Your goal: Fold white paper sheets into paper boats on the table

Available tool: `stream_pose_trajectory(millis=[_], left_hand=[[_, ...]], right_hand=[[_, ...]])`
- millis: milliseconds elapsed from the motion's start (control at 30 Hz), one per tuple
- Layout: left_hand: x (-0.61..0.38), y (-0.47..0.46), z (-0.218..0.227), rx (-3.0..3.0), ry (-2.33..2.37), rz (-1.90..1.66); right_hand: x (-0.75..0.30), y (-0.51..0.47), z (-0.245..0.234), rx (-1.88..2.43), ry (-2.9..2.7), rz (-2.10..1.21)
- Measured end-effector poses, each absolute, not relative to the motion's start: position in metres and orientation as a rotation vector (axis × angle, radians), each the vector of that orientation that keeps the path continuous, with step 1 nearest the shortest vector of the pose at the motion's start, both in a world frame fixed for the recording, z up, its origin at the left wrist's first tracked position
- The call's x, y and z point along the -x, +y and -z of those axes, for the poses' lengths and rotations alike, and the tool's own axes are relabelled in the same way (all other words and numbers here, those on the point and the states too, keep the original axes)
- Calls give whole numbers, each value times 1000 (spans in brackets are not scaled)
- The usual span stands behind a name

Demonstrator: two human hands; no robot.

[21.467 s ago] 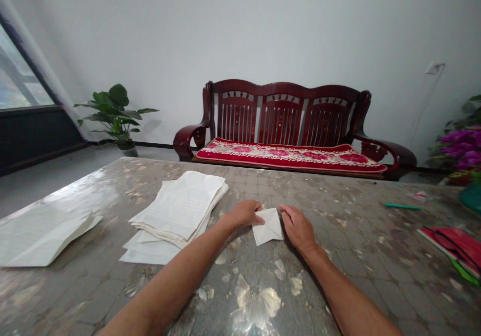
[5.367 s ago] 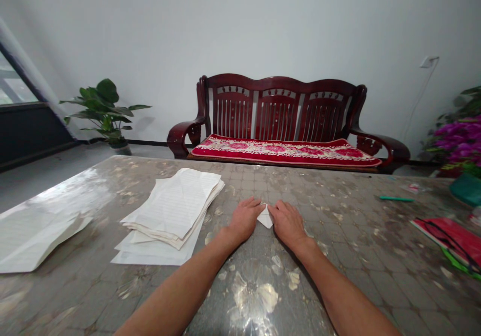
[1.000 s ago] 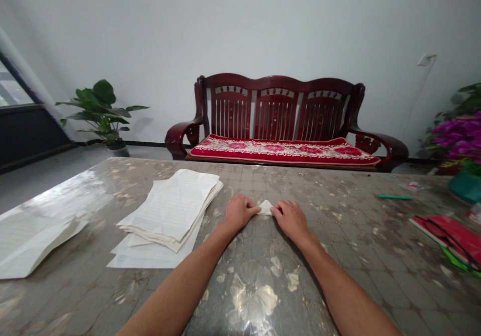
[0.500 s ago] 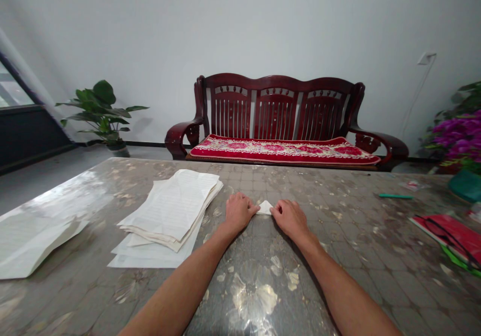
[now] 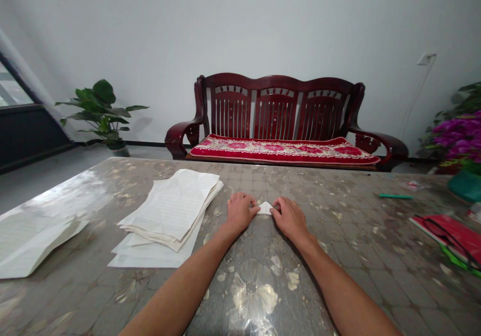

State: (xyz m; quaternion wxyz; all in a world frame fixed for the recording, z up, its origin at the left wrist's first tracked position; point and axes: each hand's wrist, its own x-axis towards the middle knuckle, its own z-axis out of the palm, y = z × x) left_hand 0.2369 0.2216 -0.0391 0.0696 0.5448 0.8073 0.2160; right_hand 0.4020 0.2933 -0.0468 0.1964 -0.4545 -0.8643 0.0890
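Note:
Between my two hands, in the middle of the table, is a small folded piece of white paper (image 5: 265,208) with a triangular top. My left hand (image 5: 240,210) pinches its left corner, thumb toward the paper. On the other side, the thumb and fingers of my right hand (image 5: 288,216) close on the right corner. The parts of the paper under the fingertips are hidden. Left of my left hand lies a stack of lined white paper sheets (image 5: 175,206), slightly fanned and creased.
More creased paper (image 5: 33,241) lies at the table's left edge. To the right are a green pen (image 5: 396,196), a red notebook (image 5: 458,236) with a dark strap-like item on it, and purple flowers (image 5: 460,130). A wooden bench (image 5: 276,110) stands beyond the patterned table (image 5: 150,301).
The fingers of my right hand have lifted and uncurled a little, and those of my left hand have shifted slightly. The folded paper stays in place between them.

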Motion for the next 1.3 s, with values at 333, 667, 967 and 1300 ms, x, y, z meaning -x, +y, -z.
stream_pose_trajectory(millis=[333, 667, 967, 1300], left_hand=[[-247, 218, 41, -1815, 2372, -680], [-247, 222, 59, -2342, 1954, -694], [-250, 208, 68, -2524, 2046, -409], [-249, 204, 68, -2453, 2139, -354]], right_hand=[[-405, 288, 51, 1098, -2585, -1], [-399, 267, 23, 1183, -2869, 220], [-388, 261, 21, 1230, -2891, 238], [-394, 247, 18, 1192, -2982, 358]])
